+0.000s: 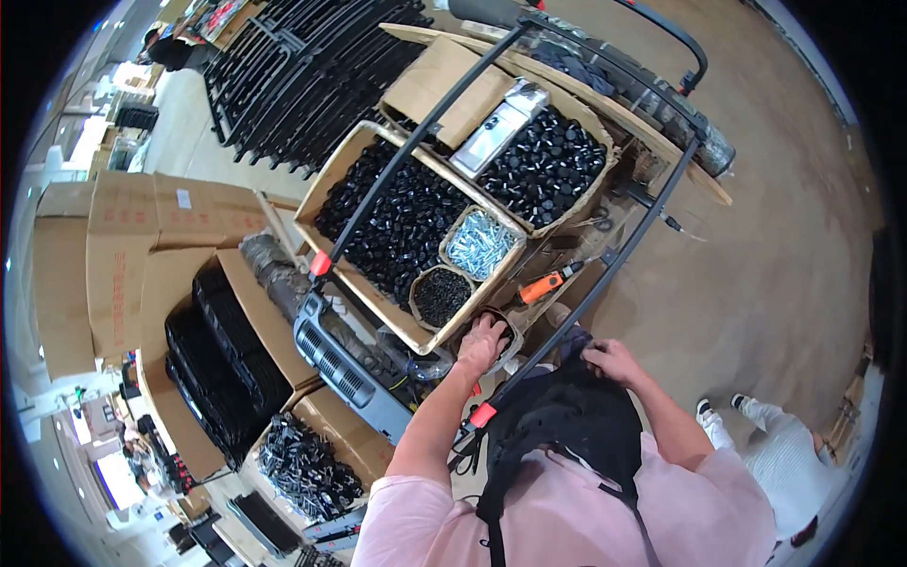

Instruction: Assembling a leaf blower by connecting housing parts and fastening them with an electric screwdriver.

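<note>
Lower centre: left hand (483, 344), dipped in round tub (519, 344), best lifted clear of its rim; right hand (611, 360), set at black bag (567, 420); neither hand's grasp can be told.

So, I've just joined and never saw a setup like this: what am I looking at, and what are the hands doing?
There is no robot here, only a person in a pink shirt, working bare-handed. The single picture comes from a wide camera worn on their head, looking down, so straight edges bend near its rim. The left grip, simply a hand, reaches into a small round container; what it may hold is hidden. The right grip is at a dark cloth bag or apron on the person's front. Ahead, where a black bar crosses the view, a brown box holds many black pieces, plus tubs of silvery fasteners and small dark pieces. An orange tool lies beside it.
</note>
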Demonstrator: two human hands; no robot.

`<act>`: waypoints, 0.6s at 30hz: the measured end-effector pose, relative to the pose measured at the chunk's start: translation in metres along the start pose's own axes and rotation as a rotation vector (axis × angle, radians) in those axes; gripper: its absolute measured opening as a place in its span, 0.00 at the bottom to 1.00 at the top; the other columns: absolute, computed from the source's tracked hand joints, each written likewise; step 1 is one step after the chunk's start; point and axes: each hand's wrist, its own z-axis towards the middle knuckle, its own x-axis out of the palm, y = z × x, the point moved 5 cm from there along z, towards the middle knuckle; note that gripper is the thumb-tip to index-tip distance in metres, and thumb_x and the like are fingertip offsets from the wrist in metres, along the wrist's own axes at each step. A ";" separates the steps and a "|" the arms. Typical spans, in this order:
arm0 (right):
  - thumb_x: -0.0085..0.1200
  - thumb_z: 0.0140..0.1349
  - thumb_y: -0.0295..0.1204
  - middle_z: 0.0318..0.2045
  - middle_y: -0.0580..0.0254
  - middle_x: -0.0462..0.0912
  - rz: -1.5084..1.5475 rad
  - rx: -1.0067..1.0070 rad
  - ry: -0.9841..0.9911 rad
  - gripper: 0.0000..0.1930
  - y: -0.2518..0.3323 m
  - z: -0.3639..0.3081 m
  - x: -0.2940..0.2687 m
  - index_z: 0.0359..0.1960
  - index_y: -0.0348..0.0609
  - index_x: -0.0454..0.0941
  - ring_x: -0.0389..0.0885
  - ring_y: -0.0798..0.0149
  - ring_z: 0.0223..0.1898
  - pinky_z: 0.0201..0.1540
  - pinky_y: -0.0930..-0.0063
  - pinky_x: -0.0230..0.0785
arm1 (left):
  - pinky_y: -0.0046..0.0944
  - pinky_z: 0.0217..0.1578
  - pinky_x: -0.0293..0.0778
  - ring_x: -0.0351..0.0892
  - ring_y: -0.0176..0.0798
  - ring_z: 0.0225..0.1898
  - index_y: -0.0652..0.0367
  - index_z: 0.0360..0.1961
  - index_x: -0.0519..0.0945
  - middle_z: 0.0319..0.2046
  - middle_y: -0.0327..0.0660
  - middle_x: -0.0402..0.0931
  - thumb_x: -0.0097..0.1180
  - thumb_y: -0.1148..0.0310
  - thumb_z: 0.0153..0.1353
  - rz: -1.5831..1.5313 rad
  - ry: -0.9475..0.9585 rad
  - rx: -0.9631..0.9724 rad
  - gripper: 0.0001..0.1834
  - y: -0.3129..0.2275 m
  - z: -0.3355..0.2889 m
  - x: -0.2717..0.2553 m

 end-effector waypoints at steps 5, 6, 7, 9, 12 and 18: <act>0.61 0.69 0.38 0.27 0.65 0.81 0.174 0.084 -0.048 0.13 -0.006 0.089 0.043 0.40 0.39 0.83 0.79 0.71 0.24 0.26 0.75 0.71 | 0.57 0.55 0.80 0.78 0.63 0.58 0.52 0.56 0.77 0.55 0.54 0.74 0.64 0.63 0.64 0.032 0.115 -0.075 0.20 0.014 -0.008 0.009; 0.61 0.69 0.38 0.27 0.65 0.81 0.178 0.091 -0.062 0.13 -0.010 0.108 0.049 0.40 0.39 0.83 0.79 0.71 0.24 0.26 0.75 0.71 | 0.57 0.56 0.79 0.79 0.62 0.57 0.52 0.55 0.77 0.54 0.54 0.75 0.64 0.64 0.64 0.026 0.130 -0.067 0.19 0.012 -0.003 0.011; 0.61 0.69 0.38 0.28 0.65 0.81 0.275 -0.006 -0.121 0.13 -0.023 0.132 0.049 0.42 0.40 0.82 0.79 0.70 0.23 0.26 0.74 0.73 | 0.57 0.56 0.79 0.79 0.62 0.57 0.52 0.55 0.77 0.54 0.54 0.75 0.64 0.64 0.64 0.025 0.143 -0.033 0.19 0.003 0.009 0.015; 0.62 0.69 0.38 0.29 0.65 0.82 0.358 -0.110 -0.128 0.14 -0.006 0.161 0.070 0.44 0.40 0.82 0.80 0.69 0.23 0.26 0.73 0.74 | 0.54 0.56 0.79 0.81 0.62 0.53 0.56 0.51 0.79 0.50 0.56 0.78 0.61 0.68 0.63 -0.140 0.108 -0.104 0.16 0.023 0.007 0.013; 0.65 0.68 0.39 0.31 0.65 0.82 0.574 0.050 -0.090 0.15 0.016 0.183 0.100 0.46 0.42 0.81 0.81 0.66 0.23 0.26 0.69 0.78 | 0.52 0.59 0.76 0.81 0.62 0.54 0.57 0.48 0.82 0.50 0.56 0.81 0.60 0.69 0.60 -0.419 0.020 -0.237 0.15 0.046 -0.003 0.007; 0.70 0.63 0.38 0.24 0.62 0.81 0.491 0.236 -0.467 0.15 0.025 0.203 0.099 0.37 0.40 0.81 0.78 0.63 0.16 0.19 0.67 0.73 | 0.35 0.34 0.72 0.70 0.31 0.30 0.55 0.52 0.79 0.33 0.34 0.73 0.55 0.58 0.72 -0.878 0.151 -0.624 0.15 0.069 -0.001 0.033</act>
